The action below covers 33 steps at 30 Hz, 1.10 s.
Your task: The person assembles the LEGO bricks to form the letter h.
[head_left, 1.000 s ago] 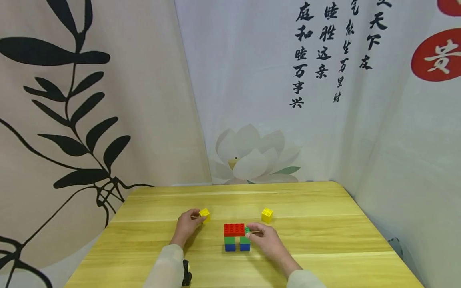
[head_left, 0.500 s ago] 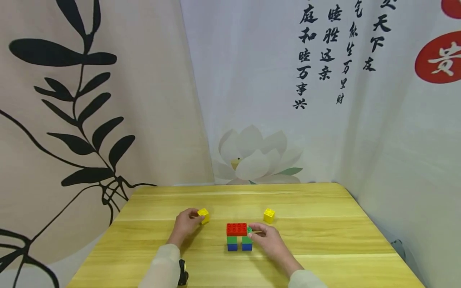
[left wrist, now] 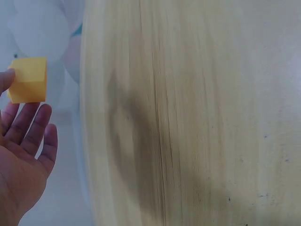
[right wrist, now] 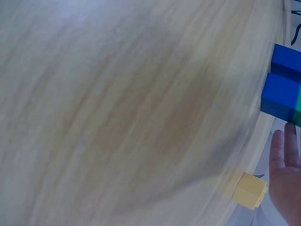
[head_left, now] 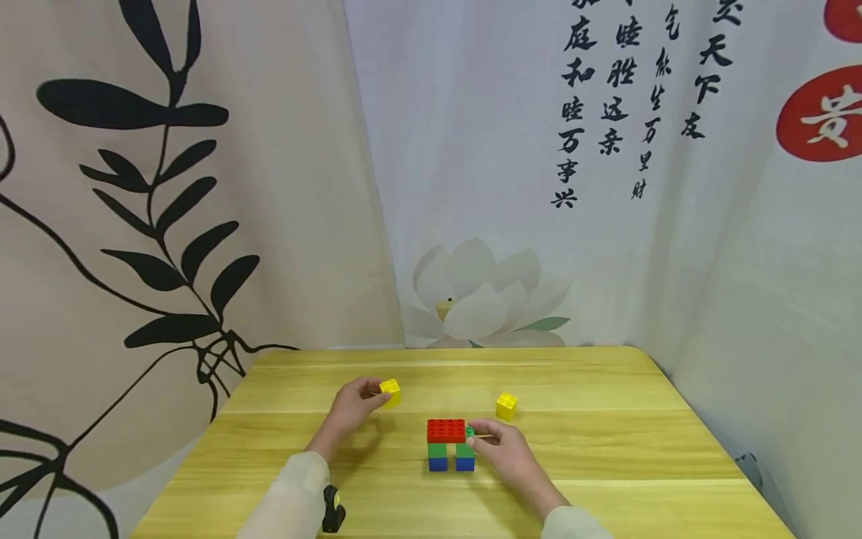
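My left hand pinches a small yellow toy brick between thumb and fingers, left of and beyond a small block build. In the left wrist view this yellow brick shows smooth sides, with the thumb on one face. The build has a long red brick across two short columns, each a green brick over a blue brick. A green studded part shows at the red brick's right end, where my right hand pinches the build. Blue bricks appear above my fingers in the right wrist view.
A second yellow brick lies on the wooden table, beyond the right hand. A printed curtain hangs behind the table's far edge. A black strap sits by the left sleeve.
My left hand has moved the yellow brick slightly up and to the right in the head view. The right hand keeps its hold on the build. The head view has shifted a little.
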Tool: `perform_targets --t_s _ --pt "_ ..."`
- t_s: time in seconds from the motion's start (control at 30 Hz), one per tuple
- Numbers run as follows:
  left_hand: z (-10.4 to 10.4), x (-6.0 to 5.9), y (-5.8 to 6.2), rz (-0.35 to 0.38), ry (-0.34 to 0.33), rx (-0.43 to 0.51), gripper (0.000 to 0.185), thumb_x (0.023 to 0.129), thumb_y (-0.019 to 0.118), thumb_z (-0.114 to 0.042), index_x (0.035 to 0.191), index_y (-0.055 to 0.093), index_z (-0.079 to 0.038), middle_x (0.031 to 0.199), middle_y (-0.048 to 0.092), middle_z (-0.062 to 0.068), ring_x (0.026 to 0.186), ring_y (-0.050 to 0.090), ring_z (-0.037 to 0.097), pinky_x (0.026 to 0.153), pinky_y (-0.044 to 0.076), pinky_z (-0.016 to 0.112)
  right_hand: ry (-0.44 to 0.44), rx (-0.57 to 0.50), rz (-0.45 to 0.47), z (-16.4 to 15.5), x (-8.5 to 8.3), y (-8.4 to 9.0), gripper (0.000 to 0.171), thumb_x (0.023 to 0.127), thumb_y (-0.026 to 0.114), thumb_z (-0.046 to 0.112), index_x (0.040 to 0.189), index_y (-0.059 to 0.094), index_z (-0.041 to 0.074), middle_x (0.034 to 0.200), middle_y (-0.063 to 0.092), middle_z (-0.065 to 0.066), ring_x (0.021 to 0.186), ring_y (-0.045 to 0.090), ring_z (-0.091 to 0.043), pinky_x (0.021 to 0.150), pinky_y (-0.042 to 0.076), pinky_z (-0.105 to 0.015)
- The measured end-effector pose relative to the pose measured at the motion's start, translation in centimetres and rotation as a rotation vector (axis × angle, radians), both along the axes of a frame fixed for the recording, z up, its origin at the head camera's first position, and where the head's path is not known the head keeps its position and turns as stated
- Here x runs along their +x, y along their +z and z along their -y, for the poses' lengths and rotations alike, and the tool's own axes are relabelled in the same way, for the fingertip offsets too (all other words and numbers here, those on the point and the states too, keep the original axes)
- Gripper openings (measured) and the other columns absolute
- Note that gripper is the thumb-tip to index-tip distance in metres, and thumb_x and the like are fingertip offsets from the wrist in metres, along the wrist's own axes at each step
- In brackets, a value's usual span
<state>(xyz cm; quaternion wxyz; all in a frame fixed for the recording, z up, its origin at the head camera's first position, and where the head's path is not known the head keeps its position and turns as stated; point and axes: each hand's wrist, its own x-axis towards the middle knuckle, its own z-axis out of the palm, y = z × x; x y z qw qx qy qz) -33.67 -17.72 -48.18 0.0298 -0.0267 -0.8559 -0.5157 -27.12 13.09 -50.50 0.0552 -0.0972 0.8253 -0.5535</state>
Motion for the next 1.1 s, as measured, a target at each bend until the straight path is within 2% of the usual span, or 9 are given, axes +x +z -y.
perform_targets --t_s 0.17,0.27,0.57,0.83,0.97,1.1 --pt "-0.7 1.1 0.7 0.004 -0.055 0.034 0.036 0.089 0.073 -0.026 0.119 0.065 -0.008 0.108 0.068 0.007 0.094 0.062 0.016 0.082 0.056 0.032 0.001 -0.003 0.000 0.0 0.0 0.0 0.045 0.093 0.066 0.034 0.129 0.062 0.009 0.128 0.065 -0.014 0.110 0.064 -0.023 0.094 0.055 -0.040" --pt "-0.9 1.6 1.2 -0.005 -0.063 0.034 0.034 0.088 0.074 -0.027 0.117 0.066 -0.010 0.107 0.068 0.005 0.096 0.062 0.015 0.081 0.056 0.031 -0.001 -0.010 0.003 0.1 0.2 0.1 0.045 0.093 0.067 0.034 0.130 0.062 0.008 0.128 0.065 -0.014 0.110 0.064 -0.024 0.093 0.055 -0.040" --pt "-1.4 2.6 2.8 -0.026 -0.130 0.026 0.039 0.087 0.075 -0.031 0.120 0.067 -0.010 0.108 0.070 0.005 0.095 0.063 0.016 0.081 0.056 0.031 -0.009 0.005 -0.009 0.2 0.4 0.3 0.043 0.094 0.066 0.032 0.130 0.062 0.009 0.128 0.065 -0.014 0.111 0.064 -0.025 0.093 0.055 -0.040" --pt "-2.4 3.4 3.4 -0.013 -0.186 0.043 0.041 0.087 0.074 -0.032 0.119 0.067 -0.008 0.110 0.070 0.008 0.093 0.064 0.016 0.083 0.057 0.035 -0.009 0.000 -0.012 0.1 0.3 0.1 0.043 0.094 0.066 0.030 0.130 0.061 0.008 0.128 0.065 -0.015 0.112 0.064 -0.026 0.094 0.055 -0.040" --pt "-2.9 3.6 3.7 -0.014 -0.218 0.042 0.041 0.088 0.074 -0.033 0.119 0.067 -0.009 0.110 0.070 0.008 0.093 0.064 0.015 0.082 0.056 0.030 -0.012 -0.001 -0.009 0.1 0.2 0.1 0.043 0.093 0.066 0.031 0.129 0.062 0.008 0.127 0.065 -0.014 0.112 0.064 -0.026 0.094 0.055 -0.040" --pt "-3.4 3.7 3.9 -0.017 -0.255 0.039 0.043 0.088 0.073 -0.036 0.121 0.066 -0.009 0.110 0.070 0.008 0.094 0.064 0.016 0.083 0.056 0.029 -0.013 -0.005 -0.006 0.1 0.2 0.2 0.043 0.093 0.067 0.031 0.129 0.062 0.008 0.126 0.065 -0.014 0.111 0.064 -0.025 0.094 0.055 -0.040"
